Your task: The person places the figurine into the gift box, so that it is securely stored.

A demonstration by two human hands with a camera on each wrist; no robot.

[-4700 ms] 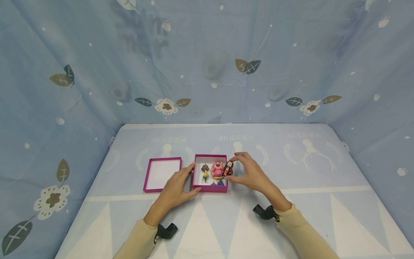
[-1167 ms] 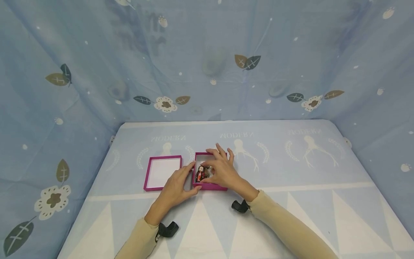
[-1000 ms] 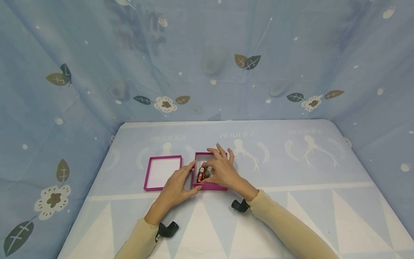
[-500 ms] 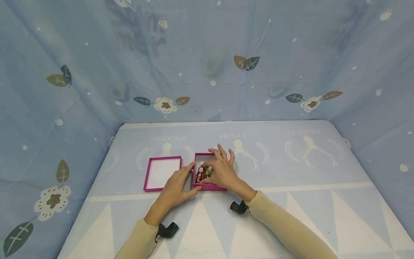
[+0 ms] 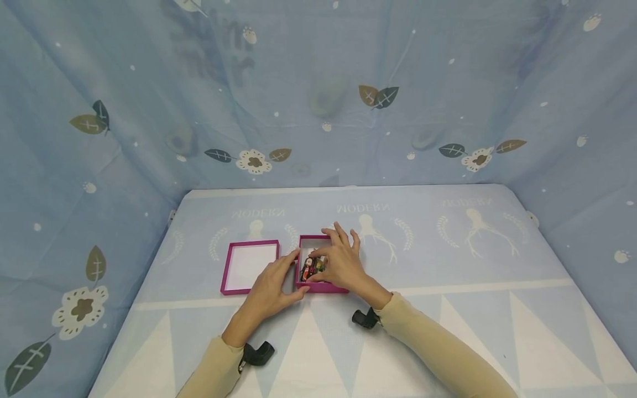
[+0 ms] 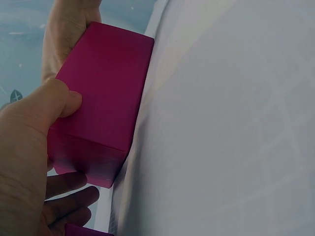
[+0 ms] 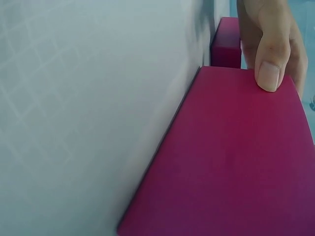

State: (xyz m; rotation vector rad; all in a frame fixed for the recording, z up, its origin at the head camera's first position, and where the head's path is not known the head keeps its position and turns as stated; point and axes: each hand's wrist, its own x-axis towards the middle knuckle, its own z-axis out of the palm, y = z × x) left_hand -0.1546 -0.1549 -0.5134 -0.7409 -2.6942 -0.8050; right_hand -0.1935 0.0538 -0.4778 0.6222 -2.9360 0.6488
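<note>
A magenta box with a white inside stands on the table, its contents partly hidden. My left hand holds it by the left corner; in the left wrist view the thumb presses the front wall while the fingers lie round the side. My right hand reaches into the box and pinches a small figurine with dark hair and a black and red outfit, at the box's left side. A greenish figure shows beside it. The other toys are covered by my right hand.
To the left of the box lies a shallow magenta-rimmed lid, white inside up, partly behind my left hand. The table wears a pale blue and white patterned cloth. A blue printed curtain surrounds its back and sides.
Since the oldest frame, my right hand has carried the dark-haired figurine from the box's right edge to its left side. Over the last second it shifts only slightly. My left hand stays put.
</note>
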